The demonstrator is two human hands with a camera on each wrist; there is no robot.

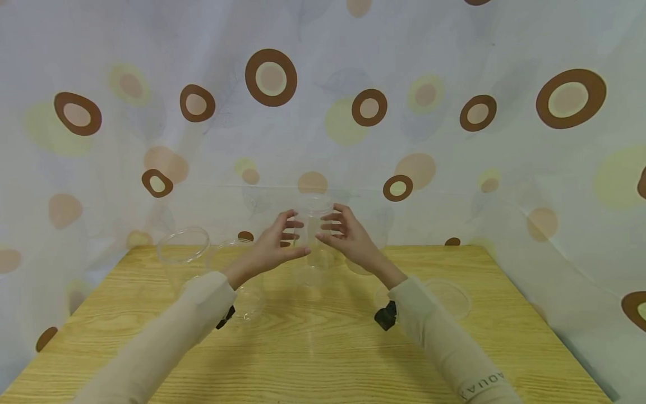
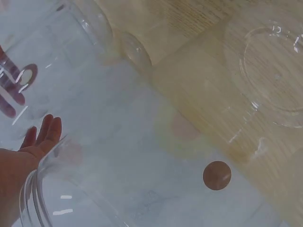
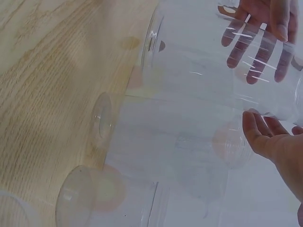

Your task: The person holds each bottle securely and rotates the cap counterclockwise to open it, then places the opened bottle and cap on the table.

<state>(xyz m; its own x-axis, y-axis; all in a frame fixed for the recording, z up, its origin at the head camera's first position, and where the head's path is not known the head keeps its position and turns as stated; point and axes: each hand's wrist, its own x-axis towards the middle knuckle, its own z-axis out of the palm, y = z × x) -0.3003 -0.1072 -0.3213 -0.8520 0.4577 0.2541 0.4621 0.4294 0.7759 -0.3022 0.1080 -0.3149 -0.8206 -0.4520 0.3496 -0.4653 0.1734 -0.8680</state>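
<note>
A tall, see-through jar (image 1: 313, 264) with a ringed rim stands upright between my two hands. On its left side my left hand (image 1: 270, 244) holds it, thumb toward me and fingers bent around the wall. My right hand (image 1: 355, 238) grips the opposite side, just below the rim. In the right wrist view the left hand's spread fingers (image 3: 258, 61) show through the clear wall, while the right fingertips (image 3: 251, 124) lie right at it. The jar's base (image 3: 149, 40) appears raised from the tabletop there.
Other clear containers stand on the wooden table (image 1: 313, 365): one with a wide rim (image 1: 183, 262) at the left, another (image 1: 232, 242) beside it. A further clear container (image 1: 365, 264) is behind my right hand. A transparent round piece (image 1: 466, 303) lies by my right forearm. Patterned cloth (image 1: 313, 134) hangs behind.
</note>
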